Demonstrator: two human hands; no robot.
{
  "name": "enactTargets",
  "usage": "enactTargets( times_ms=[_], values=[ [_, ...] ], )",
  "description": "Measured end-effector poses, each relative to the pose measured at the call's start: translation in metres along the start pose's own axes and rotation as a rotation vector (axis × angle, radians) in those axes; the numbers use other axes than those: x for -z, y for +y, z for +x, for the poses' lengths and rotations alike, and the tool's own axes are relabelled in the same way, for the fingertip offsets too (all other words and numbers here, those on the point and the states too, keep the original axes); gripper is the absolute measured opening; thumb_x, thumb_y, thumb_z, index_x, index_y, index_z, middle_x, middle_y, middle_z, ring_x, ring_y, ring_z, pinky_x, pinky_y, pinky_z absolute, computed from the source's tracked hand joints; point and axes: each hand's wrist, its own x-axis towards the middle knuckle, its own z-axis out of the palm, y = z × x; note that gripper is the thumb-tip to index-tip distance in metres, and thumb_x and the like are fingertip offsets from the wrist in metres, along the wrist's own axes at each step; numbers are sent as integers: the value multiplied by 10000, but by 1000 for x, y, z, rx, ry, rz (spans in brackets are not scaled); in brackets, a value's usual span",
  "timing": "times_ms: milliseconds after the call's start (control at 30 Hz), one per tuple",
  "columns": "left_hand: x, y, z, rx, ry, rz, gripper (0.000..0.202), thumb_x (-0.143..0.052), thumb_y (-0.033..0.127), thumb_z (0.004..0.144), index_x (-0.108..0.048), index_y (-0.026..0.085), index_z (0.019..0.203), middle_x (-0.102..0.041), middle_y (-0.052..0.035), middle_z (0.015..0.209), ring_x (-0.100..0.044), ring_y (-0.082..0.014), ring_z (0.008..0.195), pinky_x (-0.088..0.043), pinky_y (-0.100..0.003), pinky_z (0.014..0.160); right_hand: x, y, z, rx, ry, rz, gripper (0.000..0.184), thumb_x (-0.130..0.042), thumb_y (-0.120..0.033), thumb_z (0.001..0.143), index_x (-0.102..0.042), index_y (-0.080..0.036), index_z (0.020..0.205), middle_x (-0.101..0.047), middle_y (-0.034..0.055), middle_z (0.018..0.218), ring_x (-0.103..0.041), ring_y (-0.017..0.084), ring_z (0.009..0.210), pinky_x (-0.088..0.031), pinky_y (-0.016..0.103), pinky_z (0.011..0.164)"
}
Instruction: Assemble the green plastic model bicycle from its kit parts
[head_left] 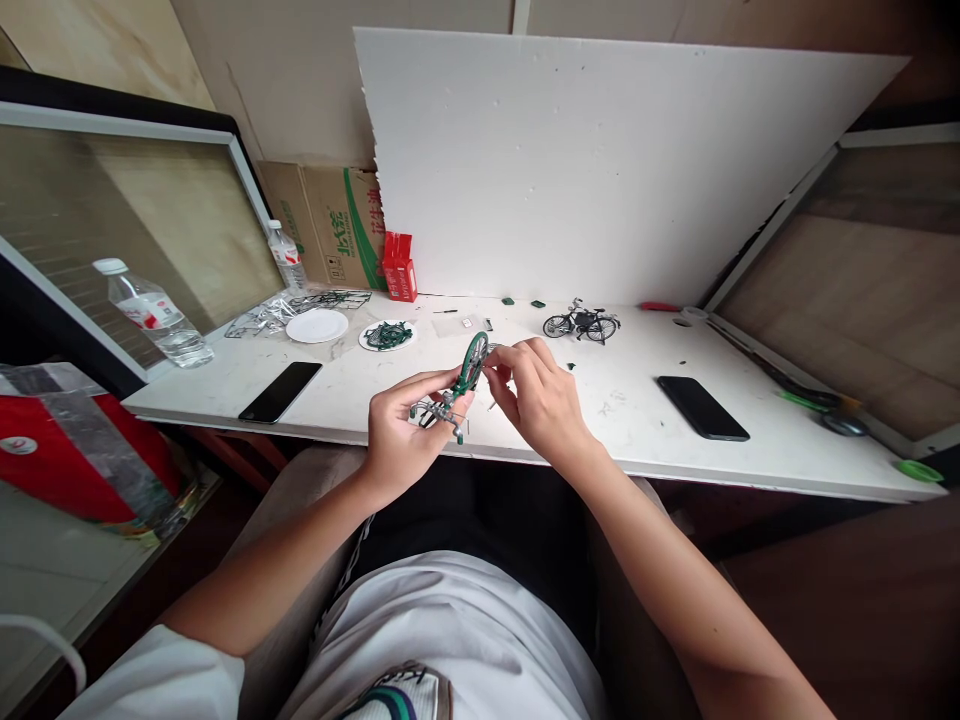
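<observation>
Above the table's front edge, my left hand [407,425] is closed around a green model bicycle [472,362], held with its handlebar toward me and a green-rimmed wheel pointing up and away. My right hand [538,397] is at the wheel's right side, thumb and forefinger pinched together. A thin grey part shows by those fingertips, too small to make out. Farther back stands a finished-looking black model bicycle [581,322]. A white plate [363,335] at the back holds a heap of green plastic parts [388,335].
Two phones [281,391] [703,407] lie left and right on the white table [600,425]. Water bottles [161,312], a second plate [317,325], a red box [400,267] and a cardboard carton [330,225] stand at the left. A white board [600,170] leans behind.
</observation>
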Motion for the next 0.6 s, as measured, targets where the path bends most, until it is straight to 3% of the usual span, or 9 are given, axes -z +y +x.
enactTargets(
  times_ms=[200,367,600],
  values=[
    [-1,4,-1,19,-5,6,263,-805,295,900,-843,175,1131,-824,-115,1097,-776,-236,936,-634,-312,813,-10,5,-7,-21,-21,29,118,-449,-201,1111,-480,-244,1217,-684,64,955,-585,231,859,-422,329,587],
    [-4,3,-4,98,-25,-40,276,-793,307,914,-841,161,1143,-827,-89,973,-734,-180,735,-614,-281,681,-17,10,-12,-8,-32,1,119,-425,-207,1113,-462,-245,1220,-675,71,990,-556,243,859,-401,342,583],
    [-4,2,-8,137,-83,-75,344,-797,277,912,-822,150,1231,-831,-99,1048,-755,-195,780,-638,-293,740,-19,9,-12,13,4,-61,76,-432,-207,1111,-495,-237,1141,-655,66,931,-534,247,861,-374,344,584]
  ],
)
